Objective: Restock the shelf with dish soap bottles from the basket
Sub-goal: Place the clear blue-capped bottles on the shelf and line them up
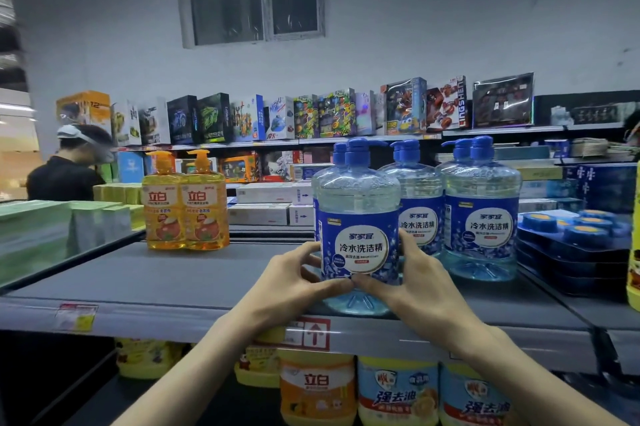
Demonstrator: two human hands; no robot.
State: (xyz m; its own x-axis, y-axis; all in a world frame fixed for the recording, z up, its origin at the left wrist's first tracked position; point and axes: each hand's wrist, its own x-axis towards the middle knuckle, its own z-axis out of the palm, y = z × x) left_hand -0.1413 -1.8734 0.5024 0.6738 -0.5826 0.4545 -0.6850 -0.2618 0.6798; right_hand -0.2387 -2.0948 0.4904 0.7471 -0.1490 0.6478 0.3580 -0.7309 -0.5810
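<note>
Left hand [294, 281] and right hand [414, 278] grip the front blue bottle [356, 190] on the shelf [173, 280], thumbs covering its lower label

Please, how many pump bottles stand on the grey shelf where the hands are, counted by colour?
Orange dish soap bottles: 2
Blue dish soap bottles: 6 by pump heads, one gripped by left hand and right hand
Total: 8
</note>
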